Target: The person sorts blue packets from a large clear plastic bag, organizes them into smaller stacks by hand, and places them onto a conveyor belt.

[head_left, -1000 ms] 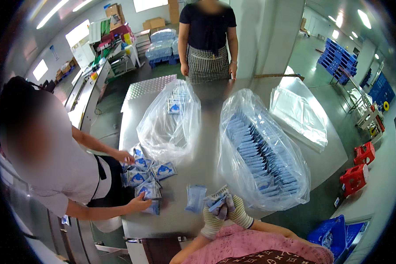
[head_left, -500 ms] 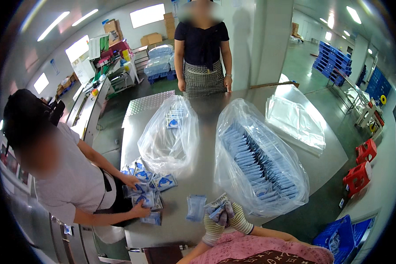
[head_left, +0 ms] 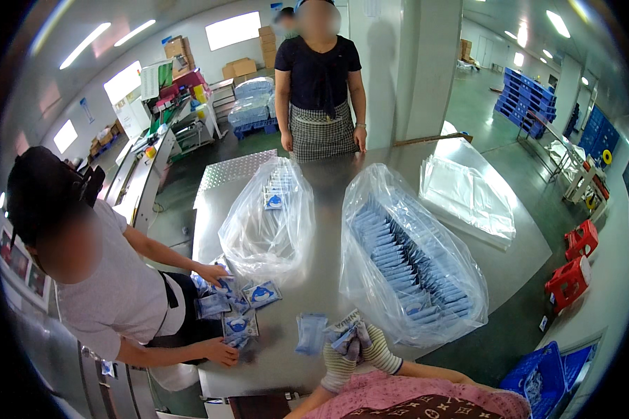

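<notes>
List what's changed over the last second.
The co-worker's far hand moved right, farther over the packet pile; their near hand shifted toward the table's near edge. Another person came into view behind the standing person.

Unchanged: wearer's left hand and right hand gripping bunched packets; left bag, right bag, loose packet.

Bright; ceiling tubes (head_left: 85, 46) and windows (head_left: 232, 31) burn white. Glare on my bench (head_left: 326, 223) and the clear bags (head_left: 265, 234). Toward my view's rim, edges bend, then black.
</notes>
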Demonstrator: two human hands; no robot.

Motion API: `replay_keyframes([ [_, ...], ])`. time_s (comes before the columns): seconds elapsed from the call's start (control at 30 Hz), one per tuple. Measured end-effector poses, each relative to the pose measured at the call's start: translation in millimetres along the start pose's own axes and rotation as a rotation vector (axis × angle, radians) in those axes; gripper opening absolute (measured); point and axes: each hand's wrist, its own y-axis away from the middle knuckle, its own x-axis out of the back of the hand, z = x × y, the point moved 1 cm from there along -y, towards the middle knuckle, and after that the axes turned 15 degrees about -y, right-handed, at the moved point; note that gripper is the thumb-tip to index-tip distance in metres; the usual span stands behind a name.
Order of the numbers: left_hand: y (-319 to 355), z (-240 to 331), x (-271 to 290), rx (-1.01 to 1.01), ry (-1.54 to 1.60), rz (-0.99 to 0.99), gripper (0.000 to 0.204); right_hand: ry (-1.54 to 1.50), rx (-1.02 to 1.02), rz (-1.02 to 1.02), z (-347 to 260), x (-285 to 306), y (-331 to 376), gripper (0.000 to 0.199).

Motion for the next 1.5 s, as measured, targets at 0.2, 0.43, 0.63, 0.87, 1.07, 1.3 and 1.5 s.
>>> replay_keyframes([
  [0.2, -2, -16, -5, -0.063, -0.018, 0.007, 0.021, -0.042, 0.017, 0.021, -21, -5, 2, 0.054],
  [0.43, -5, -11, -5, -0.067, -0.019, 0.014, 0.024, -0.053, -0.002, 0.005, -14, 1, 0, 0.054],
  [0.63, 2, -14, -7, 0.002, 0.070, -0.009, 0.026, -0.101, -0.018, 0.034, -2, 0, 2, 0.048],
  [0.87, 0, 2, -6, 0.041, 0.085, 0.012, 0.022, -0.066, -0.081, 0.036, -3, 2, 5, 0.052],
  [1.07, 0, -10, -9, -0.012, -0.006, 0.039, 0.019, -0.057, -0.050, 0.078, -2, -1, 6, 0.051],
  [1.3, 2, -8, -6, 0.109, 0.066, -0.074, 0.020, -0.108, -0.063, 0.027, 18, 5, 6, 0.042],
  [1.5, 1, 5, -4, -0.025, -0.034, 0.027, 0.019, -0.179, -0.060, 0.037, 22, 4, 9, 0.038],
])
